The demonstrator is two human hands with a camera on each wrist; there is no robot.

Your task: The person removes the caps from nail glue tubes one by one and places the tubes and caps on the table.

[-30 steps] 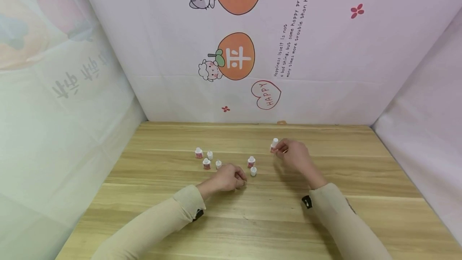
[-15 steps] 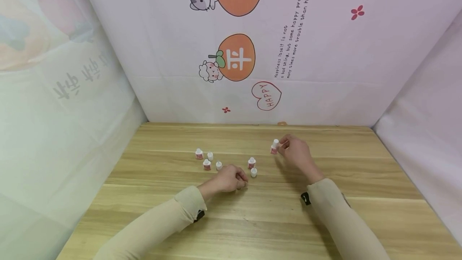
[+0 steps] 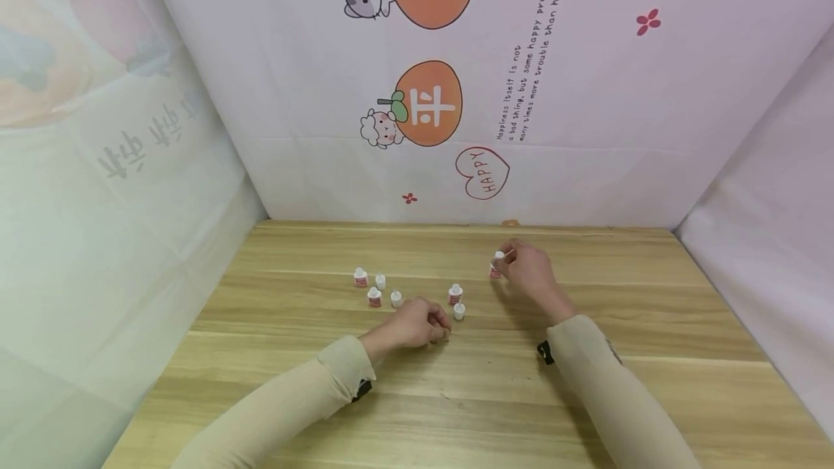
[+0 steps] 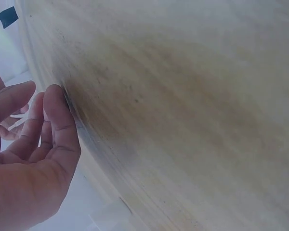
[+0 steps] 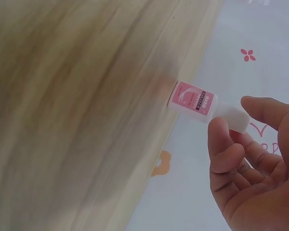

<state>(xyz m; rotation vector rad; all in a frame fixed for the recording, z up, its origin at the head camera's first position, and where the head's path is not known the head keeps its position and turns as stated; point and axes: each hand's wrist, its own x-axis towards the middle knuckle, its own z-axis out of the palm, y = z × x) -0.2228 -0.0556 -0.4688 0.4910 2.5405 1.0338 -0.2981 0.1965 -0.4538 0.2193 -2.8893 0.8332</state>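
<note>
A small white glue bottle [image 5: 191,102] with a pink label stands upright on the table, its white cap [image 5: 232,119] on top. My right hand [image 3: 529,271] holds that cap between thumb and fingers. Left of it, another glue bottle [image 3: 455,295] stands without its cap, and a loose white cap [image 3: 459,311] lies just in front. My left hand [image 3: 417,321] rests on the table near this cap, fingers loosely curled and holding nothing. Farther left are two uncapped glue bottles, one behind [image 3: 360,278] and one in front [image 3: 374,298], with loose caps [image 3: 381,281] beside them.
The wooden table [image 3: 456,411] meets a printed white cloth wall [image 3: 573,187] behind. Cloth also hangs at the left [image 3: 130,237] and right [image 3: 769,237] sides. A black strap [image 3: 546,352] shows under the right sleeve.
My right hand's fingers have moved from beside the standing glue bottle onto its cap, shifting slightly left. The left hand and the other bottles stay in place.
</note>
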